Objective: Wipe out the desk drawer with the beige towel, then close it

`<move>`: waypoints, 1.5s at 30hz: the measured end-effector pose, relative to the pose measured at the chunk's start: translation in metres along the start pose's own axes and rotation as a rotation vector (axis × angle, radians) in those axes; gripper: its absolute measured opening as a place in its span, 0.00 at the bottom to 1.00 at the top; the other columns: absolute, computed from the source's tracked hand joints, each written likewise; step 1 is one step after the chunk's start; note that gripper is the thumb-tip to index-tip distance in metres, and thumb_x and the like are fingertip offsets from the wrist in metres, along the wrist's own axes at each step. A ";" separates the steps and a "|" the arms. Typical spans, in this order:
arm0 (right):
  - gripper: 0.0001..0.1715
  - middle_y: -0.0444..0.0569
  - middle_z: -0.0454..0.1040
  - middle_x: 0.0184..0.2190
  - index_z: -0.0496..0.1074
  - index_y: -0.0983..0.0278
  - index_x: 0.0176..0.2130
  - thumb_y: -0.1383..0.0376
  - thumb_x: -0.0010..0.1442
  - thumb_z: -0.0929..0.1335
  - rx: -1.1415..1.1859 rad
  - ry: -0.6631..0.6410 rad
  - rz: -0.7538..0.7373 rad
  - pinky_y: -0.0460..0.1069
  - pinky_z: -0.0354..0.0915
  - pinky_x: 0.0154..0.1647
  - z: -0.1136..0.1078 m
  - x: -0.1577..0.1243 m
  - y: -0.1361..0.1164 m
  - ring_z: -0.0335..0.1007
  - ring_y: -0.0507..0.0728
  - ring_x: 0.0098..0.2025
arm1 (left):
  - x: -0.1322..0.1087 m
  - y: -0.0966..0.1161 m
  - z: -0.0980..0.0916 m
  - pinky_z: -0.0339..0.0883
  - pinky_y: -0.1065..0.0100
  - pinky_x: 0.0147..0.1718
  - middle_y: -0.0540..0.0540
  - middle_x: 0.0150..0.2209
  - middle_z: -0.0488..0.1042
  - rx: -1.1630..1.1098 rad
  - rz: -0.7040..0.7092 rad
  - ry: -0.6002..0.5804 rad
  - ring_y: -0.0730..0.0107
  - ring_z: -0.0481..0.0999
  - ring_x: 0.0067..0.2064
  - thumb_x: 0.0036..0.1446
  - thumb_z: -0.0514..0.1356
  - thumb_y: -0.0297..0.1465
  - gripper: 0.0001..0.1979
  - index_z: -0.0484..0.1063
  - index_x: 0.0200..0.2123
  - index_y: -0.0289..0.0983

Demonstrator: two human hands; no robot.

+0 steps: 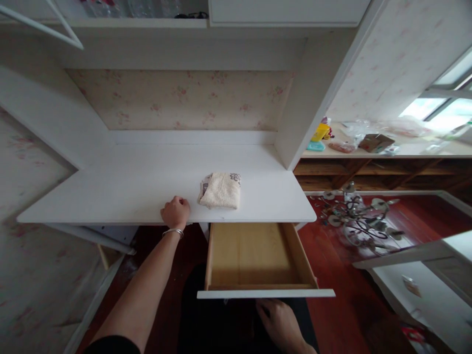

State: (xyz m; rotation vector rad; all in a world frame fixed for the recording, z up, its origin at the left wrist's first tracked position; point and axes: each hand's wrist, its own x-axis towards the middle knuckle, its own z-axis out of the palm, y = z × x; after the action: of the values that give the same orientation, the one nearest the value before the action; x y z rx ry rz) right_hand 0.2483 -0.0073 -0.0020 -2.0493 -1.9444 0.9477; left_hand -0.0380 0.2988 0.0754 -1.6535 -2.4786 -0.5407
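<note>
My left hand (176, 211) is closed in a loose fist and rests on the front edge of the white desk (143, 177); nothing shows in it. To its right lies a folded cream cloth (221, 191) with a dark pattern along its edges. Below the desktop a wooden drawer (254, 255) is pulled out, with bare boards inside. My right hand (280, 322) is at the near side of the white drawer front (265, 294), its fingers curled. What those fingers hold, if anything, is hidden.
Above the desk runs a white shelf (143, 23) with clear bottles. On the red floor to the right lies a metal chandelier (357, 221). Behind it a low wooden unit (391, 169) carries bags and a cardboard box (376, 142). White furniture (416, 290) stands at lower right.
</note>
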 end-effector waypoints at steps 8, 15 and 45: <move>0.18 0.47 0.79 0.42 0.78 0.55 0.42 0.66 0.62 0.60 0.004 -0.023 0.005 0.48 0.65 0.45 0.005 -0.032 -0.006 0.75 0.58 0.45 | -0.003 -0.008 -0.004 0.57 0.56 0.44 0.37 0.42 0.75 -0.006 0.121 -0.112 0.51 0.69 0.47 0.60 0.49 0.34 0.15 0.71 0.44 0.38; 0.18 0.47 0.79 0.41 0.78 0.55 0.42 0.65 0.63 0.60 0.003 -0.061 -0.016 0.46 0.64 0.44 0.007 -0.051 -0.003 0.75 0.58 0.45 | -0.018 -0.012 -0.014 0.60 0.59 0.43 0.39 0.47 0.70 -0.046 0.270 -0.179 0.54 0.69 0.49 0.60 0.50 0.31 0.15 0.70 0.47 0.39; 0.18 0.46 0.79 0.43 0.79 0.55 0.42 0.61 0.62 0.61 0.218 -0.064 0.032 0.51 0.63 0.50 0.009 -0.057 0.010 0.73 0.61 0.48 | -0.038 0.098 -0.031 0.62 0.63 0.51 0.44 0.54 0.69 0.075 1.006 -0.254 0.62 0.69 0.54 0.55 0.53 0.21 0.26 0.61 0.58 0.38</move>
State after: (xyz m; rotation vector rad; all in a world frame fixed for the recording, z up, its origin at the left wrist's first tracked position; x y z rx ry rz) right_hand 0.2549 -0.0650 0.0043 -1.9558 -1.7537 1.1879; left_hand 0.0633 0.2884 0.1158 -2.6882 -1.3982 -0.0972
